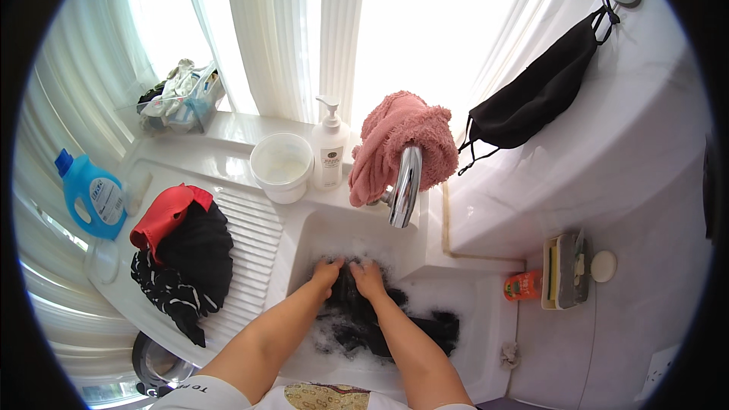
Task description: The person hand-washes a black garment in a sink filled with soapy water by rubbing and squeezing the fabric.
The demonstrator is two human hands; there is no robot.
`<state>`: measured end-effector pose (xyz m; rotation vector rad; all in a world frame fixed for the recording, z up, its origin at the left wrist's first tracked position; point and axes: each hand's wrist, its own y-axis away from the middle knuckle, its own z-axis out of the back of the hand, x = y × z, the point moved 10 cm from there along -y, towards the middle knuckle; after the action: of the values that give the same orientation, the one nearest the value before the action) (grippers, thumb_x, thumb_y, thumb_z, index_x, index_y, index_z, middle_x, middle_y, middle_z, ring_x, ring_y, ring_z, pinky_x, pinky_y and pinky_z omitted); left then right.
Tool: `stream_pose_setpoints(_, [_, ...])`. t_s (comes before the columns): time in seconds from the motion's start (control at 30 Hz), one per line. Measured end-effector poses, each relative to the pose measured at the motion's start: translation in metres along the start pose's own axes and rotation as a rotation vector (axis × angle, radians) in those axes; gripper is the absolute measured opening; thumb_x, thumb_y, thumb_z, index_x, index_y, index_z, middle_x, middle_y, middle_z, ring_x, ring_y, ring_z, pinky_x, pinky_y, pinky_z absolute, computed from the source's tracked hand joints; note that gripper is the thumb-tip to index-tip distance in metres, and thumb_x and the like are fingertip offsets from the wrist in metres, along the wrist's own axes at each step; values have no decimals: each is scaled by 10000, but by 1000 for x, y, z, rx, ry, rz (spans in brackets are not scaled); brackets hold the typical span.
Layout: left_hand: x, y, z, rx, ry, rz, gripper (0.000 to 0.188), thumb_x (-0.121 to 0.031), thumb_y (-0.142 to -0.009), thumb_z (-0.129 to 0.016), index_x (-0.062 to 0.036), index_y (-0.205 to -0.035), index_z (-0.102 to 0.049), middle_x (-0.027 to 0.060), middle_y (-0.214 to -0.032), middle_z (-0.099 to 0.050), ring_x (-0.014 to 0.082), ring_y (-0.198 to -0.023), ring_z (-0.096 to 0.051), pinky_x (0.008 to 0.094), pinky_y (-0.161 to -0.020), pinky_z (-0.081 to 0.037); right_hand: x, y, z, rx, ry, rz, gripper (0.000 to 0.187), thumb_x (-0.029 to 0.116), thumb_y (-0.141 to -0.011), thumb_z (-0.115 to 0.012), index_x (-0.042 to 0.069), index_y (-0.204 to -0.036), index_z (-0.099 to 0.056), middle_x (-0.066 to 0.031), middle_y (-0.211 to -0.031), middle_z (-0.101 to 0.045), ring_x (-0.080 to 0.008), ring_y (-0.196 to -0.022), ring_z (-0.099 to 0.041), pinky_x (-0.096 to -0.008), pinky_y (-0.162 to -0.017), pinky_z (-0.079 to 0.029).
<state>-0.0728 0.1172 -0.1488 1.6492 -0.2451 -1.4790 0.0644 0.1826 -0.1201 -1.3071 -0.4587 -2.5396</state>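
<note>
Black wet clothing [437, 328] lies spread in the suds of a white sink [493, 311]. My left hand [327, 274] is closed on a bunched part of the cloth near the back of the basin. Close beside it, my right hand [367, 279] also grips the black clothing, with a strip of fabric between the two. Fingertips of both hands are partly lost in the foam and fabric. Above and slightly right of my hands hangs the chrome faucet [408, 186], with a pink fluffy towel [402, 140] draped over its base.
Left of the basin, a ribbed washboard [254, 247] bears black clothes [201, 250] and a red piece [163, 216]. A blue detergent bottle [91, 193], white tub [281, 167], pump bottle [330, 144] and clear bin [190, 110] stand around. A black mask [531, 99] and caddy [566, 272] hang right.
</note>
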Motion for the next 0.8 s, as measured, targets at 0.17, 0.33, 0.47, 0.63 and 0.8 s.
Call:
stream_pose_setpoints(0.17, [-1, 23, -34, 530, 649, -18, 454, -452, -827, -620, -80, -1084, -571, 99, -939, -610, 236, -813, -604, 391, -706, -497, 180, 94, 24, -180, 6, 477, 279, 272, -858, -598, -1, -837, -547, -200, -1254, -472, -397, -1147, -421, -455, -984, -322])
stream_pose_setpoints(0.33, [-6, 80, -32, 302, 432, 222, 459, -396, -812, -616, -48, -1106, -564, 114, -1116, -571, 228, -920, -578, 412, -766, -459, 40, 60, 48, -600, -391, -181, 300, 248, -843, -609, -33, -758, -546, -204, -1149, -542, -337, -1057, -510, -398, -912, -394])
stream_pose_setpoints(0.47, [1, 68, -10, 412, 603, 280, 462, -449, -848, -568, -71, -1112, -566, 112, -1110, -572, 239, -879, -594, 388, -748, -484, 162, 99, 24, -387, -143, 333, 286, 250, -847, -591, -18, -748, -594, -203, -1028, -585, -359, -1000, -538, -403, -852, -436])
stream_pose_setpoints(0.63, [-34, 127, -25, 363, 398, 144, 304, -353, -856, -590, -70, -966, -596, 88, -949, -625, 221, -822, -590, 355, -731, -486, 67, 84, 69, -808, -223, -146, 234, 187, -836, -599, -25, -743, -566, -152, -806, -577, -319, -758, -563, -379, -699, -457])
stream_pose_setpoints(0.8, [1, 80, -7, 399, 541, 299, 351, -428, -880, -538, -83, -918, -591, 90, -828, -614, 214, -714, -599, 364, -639, -510, 157, 115, 31, -528, -224, 301, 235, 172, -841, -591, -15, -711, -534, -148, -746, -546, -296, -719, -557, -353, -662, -453])
